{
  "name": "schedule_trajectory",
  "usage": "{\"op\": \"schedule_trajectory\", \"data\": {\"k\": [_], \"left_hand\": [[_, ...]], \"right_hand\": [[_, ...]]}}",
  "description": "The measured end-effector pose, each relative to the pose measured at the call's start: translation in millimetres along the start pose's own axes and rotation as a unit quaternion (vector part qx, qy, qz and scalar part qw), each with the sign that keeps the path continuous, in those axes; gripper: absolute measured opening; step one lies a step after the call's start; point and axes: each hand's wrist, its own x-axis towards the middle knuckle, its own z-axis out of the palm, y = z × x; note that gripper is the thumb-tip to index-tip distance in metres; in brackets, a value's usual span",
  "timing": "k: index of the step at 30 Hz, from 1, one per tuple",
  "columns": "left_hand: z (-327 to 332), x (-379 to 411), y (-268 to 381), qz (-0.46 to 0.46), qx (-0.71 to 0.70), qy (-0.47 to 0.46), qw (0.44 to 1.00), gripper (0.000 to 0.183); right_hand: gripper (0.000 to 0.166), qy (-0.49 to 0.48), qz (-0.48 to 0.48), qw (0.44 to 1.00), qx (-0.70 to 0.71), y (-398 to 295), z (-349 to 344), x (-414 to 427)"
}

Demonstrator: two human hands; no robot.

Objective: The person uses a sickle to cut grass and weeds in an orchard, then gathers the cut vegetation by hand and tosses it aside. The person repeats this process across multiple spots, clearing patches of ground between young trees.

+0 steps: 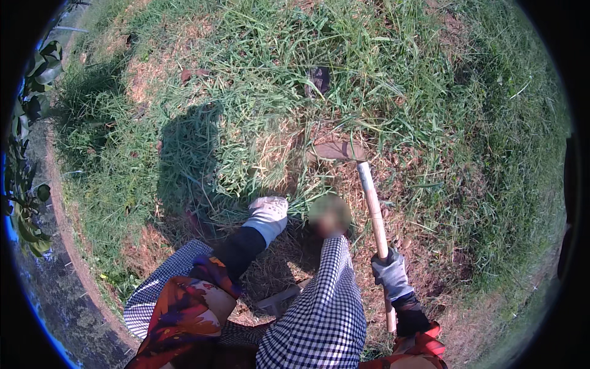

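Observation:
My right hand (392, 272), in a grey glove, is closed around the long wooden handle (375, 214) of a sickle. A pale metal sleeve caps the handle's far end. From there the sickle blade (336, 150) reaches left, low among the stalks, its edge partly covered by grass. My left hand (268, 214), in a whitish glove, makes a fist around a bunch of green grass (297, 206), left of the handle. The fingers' undersides are hidden. More grass blades (230, 210) stick out to the left of this fist.
Tall grass (392, 92) stands ahead and right. Loose grass (184, 152) lies left, partly in shadow. A dark scrap (318, 79) sits farther ahead. Between my chequered trouser legs (318, 309) is a grey flat object (281, 297). Leafy branches (32, 184) and mesh (78, 304) border the left.

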Motion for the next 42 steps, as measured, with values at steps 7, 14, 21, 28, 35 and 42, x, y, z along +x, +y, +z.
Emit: {"op": "schedule_trajectory", "data": {"k": [7,14,21,28,35,42], "left_hand": [[-26.7,-44.5,-21.9,-0.052,-0.024,-0.166,0.984,0.017],[-89.1,-72.8,-162.1,-0.221,-0.014,0.077,0.972,0.051],[-163.9,-80.9,-194.6,-0.258,-0.083,0.189,0.944,0.057],[-55.9,15.4,-17.3,0.234,0.110,0.057,0.964,0.030],[-13.1,32.0,8.7,0.161,0.030,-0.111,0.980,0.036],[-57.4,14.2,-14.4,0.001,-0.104,-0.038,0.994,0.042]], "right_hand": [[0.014,-0.004,0.105,0.994,-0.009,-25.3,-30.7,-35.6],[0.020,0.265,-0.013,0.909,-0.322,-56.2,-94.6,-82.8],[0.018,0.257,-0.088,0.722,-0.636,-85.6,-161.5,-111.6],[0.014,0.226,-0.043,0.689,-0.687,-129.8,-160.1,-95.9],[0.013,0.214,-0.018,0.701,-0.681,-133.2,-145.8,-99.8],[0.013,0.202,-0.068,0.690,-0.692,-136.5,-159.2,-88.6]]}}
